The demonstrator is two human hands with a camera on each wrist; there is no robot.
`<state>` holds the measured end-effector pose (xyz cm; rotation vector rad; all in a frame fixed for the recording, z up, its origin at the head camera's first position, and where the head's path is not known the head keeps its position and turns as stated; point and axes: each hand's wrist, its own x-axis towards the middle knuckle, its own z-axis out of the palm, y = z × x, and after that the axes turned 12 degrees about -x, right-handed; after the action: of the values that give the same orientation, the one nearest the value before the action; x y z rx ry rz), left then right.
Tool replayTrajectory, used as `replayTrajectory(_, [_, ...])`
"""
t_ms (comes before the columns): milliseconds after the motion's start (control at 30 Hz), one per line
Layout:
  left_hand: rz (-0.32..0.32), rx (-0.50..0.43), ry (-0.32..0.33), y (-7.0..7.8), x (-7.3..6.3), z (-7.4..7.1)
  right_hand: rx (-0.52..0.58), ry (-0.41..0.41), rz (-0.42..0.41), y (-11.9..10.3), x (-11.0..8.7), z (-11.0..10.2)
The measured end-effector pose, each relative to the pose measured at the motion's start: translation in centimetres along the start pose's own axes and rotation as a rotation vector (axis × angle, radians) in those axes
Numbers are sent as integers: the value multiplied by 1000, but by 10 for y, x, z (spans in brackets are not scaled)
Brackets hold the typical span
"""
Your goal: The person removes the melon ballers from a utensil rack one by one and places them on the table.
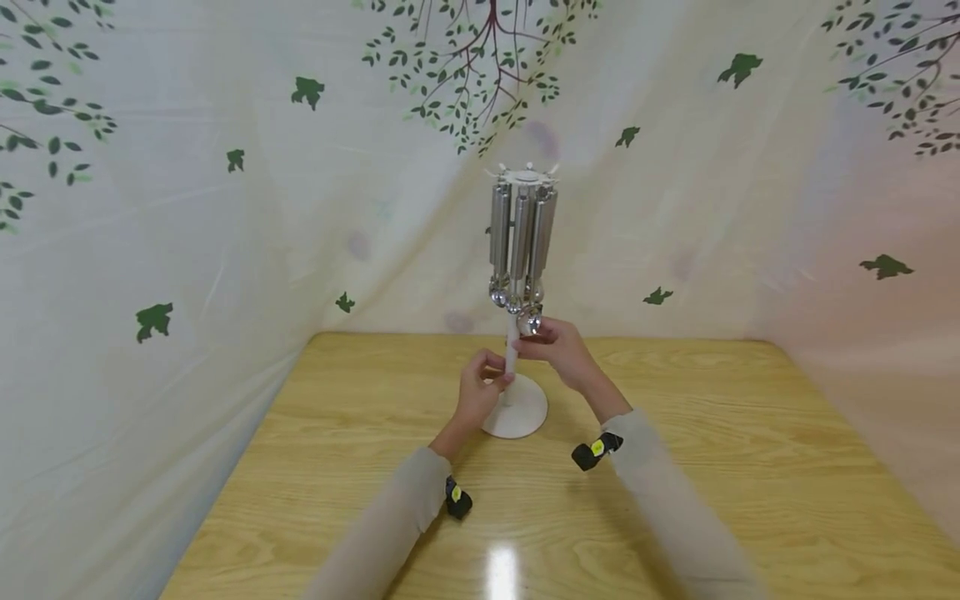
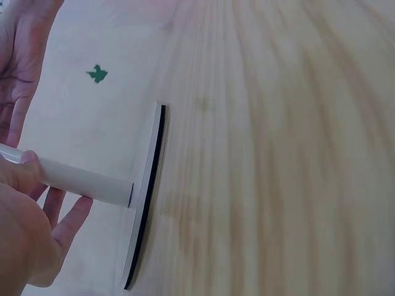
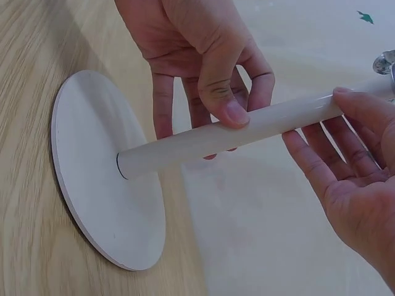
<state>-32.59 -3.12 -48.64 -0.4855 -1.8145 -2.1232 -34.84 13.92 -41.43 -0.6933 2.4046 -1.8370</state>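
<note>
A white utensil stand [image 1: 525,412] stands upright on its round base, its pole [image 3: 176,148] rising from the disc. Several shiny utensils [image 1: 521,237] with thick metal handles and rounded lower ends hang from the hooked top ring [image 1: 528,177]. My left hand [image 1: 478,393] pinches the lower pole between thumb and fingers, a little above the base. Higher up, just under the hanging utensils, my right hand [image 1: 564,352] grips the same pole with thumb and fingertips. In the left wrist view, the base [image 2: 145,191] sits on the tabletop.
The stand is on a light wooden table [image 1: 337,500], toward its back edge. Behind and around hangs a pale cloth [image 1: 405,225] printed with green birds and leafy branches. A dark wrist camera [image 1: 596,450] is strapped at each sleeve.
</note>
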Motion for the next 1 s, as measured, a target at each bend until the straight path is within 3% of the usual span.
replayTrajectory(300, [-28,-53,-53,-8,-3,46,-94,18,-1,10,-27,-46])
replayTrajectory(567, [5,-78,-56,-12,-1,80,-174,40,-7,12,-40,-79])
replayTrajectory(1000, [29,-74,-12,-27,6,113,-50,71,-30,28,-45,-106])
